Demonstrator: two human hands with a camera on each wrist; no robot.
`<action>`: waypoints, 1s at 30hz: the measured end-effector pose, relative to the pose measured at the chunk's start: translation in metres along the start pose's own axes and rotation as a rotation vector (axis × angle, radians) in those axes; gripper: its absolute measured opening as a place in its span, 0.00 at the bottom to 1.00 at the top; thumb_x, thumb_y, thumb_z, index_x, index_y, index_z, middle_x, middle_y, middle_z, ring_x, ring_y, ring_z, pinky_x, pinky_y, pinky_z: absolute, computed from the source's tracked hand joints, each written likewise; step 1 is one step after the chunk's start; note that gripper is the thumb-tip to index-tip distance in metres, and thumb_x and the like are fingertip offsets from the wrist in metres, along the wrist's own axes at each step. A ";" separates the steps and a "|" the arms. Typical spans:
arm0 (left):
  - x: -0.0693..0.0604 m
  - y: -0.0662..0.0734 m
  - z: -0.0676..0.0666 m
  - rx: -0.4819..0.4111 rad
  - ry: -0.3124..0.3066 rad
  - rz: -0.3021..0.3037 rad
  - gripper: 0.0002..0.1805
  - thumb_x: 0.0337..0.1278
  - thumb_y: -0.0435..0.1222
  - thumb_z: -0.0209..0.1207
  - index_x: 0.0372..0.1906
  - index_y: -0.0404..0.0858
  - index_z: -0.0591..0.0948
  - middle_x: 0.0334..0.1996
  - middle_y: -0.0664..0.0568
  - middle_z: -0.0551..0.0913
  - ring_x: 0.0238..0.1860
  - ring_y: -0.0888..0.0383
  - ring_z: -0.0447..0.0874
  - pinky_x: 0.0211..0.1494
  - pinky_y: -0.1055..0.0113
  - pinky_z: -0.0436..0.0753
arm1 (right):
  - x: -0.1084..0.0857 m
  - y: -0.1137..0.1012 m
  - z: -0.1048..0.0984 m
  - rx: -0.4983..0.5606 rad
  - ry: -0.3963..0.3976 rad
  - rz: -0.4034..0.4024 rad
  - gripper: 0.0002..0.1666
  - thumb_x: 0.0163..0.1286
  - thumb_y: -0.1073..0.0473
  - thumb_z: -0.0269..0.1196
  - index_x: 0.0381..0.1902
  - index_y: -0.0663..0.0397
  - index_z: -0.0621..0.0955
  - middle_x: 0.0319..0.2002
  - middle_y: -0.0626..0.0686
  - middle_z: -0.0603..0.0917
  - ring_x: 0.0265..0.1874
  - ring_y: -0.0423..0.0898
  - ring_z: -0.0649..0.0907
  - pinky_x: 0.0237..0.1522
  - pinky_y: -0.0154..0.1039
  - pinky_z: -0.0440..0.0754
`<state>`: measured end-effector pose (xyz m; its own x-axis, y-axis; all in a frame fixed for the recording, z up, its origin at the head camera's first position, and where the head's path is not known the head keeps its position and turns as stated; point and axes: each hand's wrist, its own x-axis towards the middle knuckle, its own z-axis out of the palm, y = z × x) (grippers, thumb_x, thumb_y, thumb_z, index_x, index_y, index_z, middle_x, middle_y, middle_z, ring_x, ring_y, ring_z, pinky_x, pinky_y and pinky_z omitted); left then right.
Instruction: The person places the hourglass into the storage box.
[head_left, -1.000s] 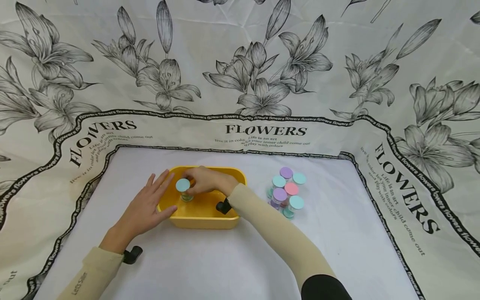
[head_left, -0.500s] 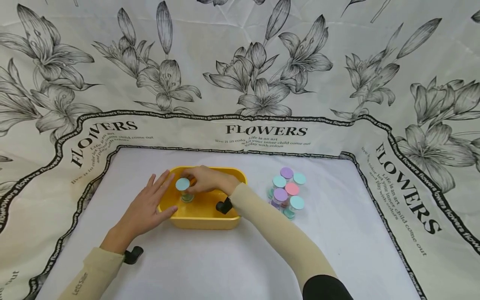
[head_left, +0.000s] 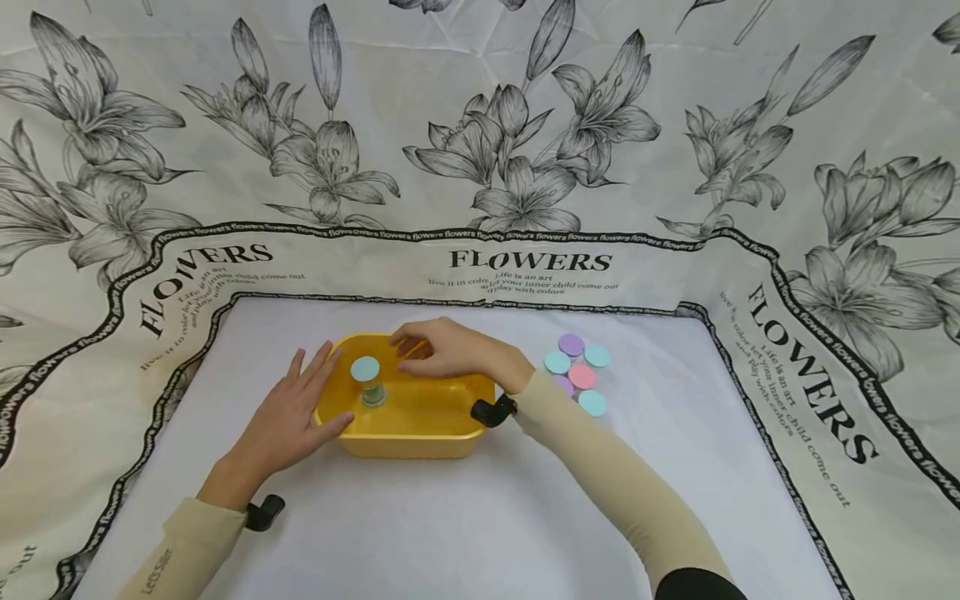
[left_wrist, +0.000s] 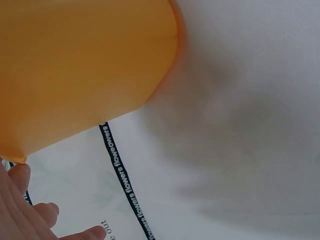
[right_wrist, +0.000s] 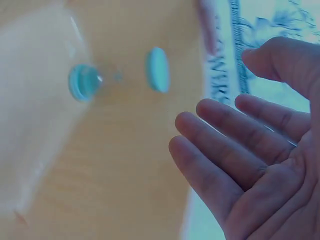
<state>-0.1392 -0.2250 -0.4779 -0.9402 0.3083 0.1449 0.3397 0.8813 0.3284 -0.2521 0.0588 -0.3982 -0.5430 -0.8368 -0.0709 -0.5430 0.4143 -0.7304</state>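
Inside the yellow plastic tub a sand timer with light blue ends stands upright near the left wall. My left hand has its fingers spread along the tub's left rim; the left wrist view shows a fingertip at the tub's edge. Over the tub's right half hovers my right hand, apart from the timer and holding nothing. In the right wrist view its fingers are extended, and the timer's teal cap appears blurred beyond them.
To the right of the tub, several more sand timers cluster together, with purple, teal and pink tops. My right forearm passes in front of their lower parts. A flower-printed cloth hangs behind the white table surface.
My right hand has let go of the sand timer and moved right and slightly up from it. The timer stays standing in the tub. My left hand keeps its place.
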 end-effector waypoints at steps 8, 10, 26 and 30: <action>0.000 -0.001 0.003 -0.019 0.022 0.015 0.53 0.66 0.60 0.57 0.85 0.44 0.46 0.85 0.49 0.45 0.82 0.32 0.42 0.75 0.29 0.62 | -0.071 0.008 -0.044 0.013 0.179 0.038 0.27 0.74 0.57 0.64 0.68 0.58 0.75 0.60 0.60 0.85 0.58 0.51 0.87 0.57 0.39 0.86; 0.000 -0.002 0.004 -0.027 0.030 0.023 0.53 0.66 0.60 0.57 0.85 0.43 0.46 0.85 0.49 0.45 0.82 0.32 0.42 0.75 0.29 0.62 | -0.091 0.011 -0.053 -0.011 0.231 0.068 0.28 0.74 0.56 0.64 0.69 0.55 0.75 0.60 0.58 0.85 0.58 0.51 0.87 0.58 0.41 0.86; -0.001 -0.005 0.007 -0.021 0.104 0.093 0.49 0.65 0.56 0.59 0.84 0.45 0.52 0.84 0.49 0.51 0.79 0.30 0.54 0.72 0.31 0.67 | -0.226 0.062 -0.060 -0.165 0.563 0.334 0.34 0.73 0.50 0.67 0.72 0.52 0.73 0.67 0.58 0.79 0.67 0.57 0.77 0.65 0.59 0.77; -0.001 -0.005 0.007 -0.030 0.084 0.074 0.50 0.65 0.57 0.58 0.84 0.47 0.50 0.84 0.49 0.49 0.80 0.30 0.52 0.72 0.30 0.67 | -0.246 0.078 -0.046 -0.138 0.650 0.362 0.35 0.72 0.50 0.67 0.72 0.54 0.72 0.68 0.60 0.78 0.69 0.60 0.74 0.67 0.61 0.75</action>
<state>-0.1405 -0.2267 -0.4863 -0.9073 0.3400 0.2474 0.4100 0.8459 0.3412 -0.1905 0.3131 -0.4065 -0.9479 -0.2777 0.1562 -0.3110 0.6999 -0.6429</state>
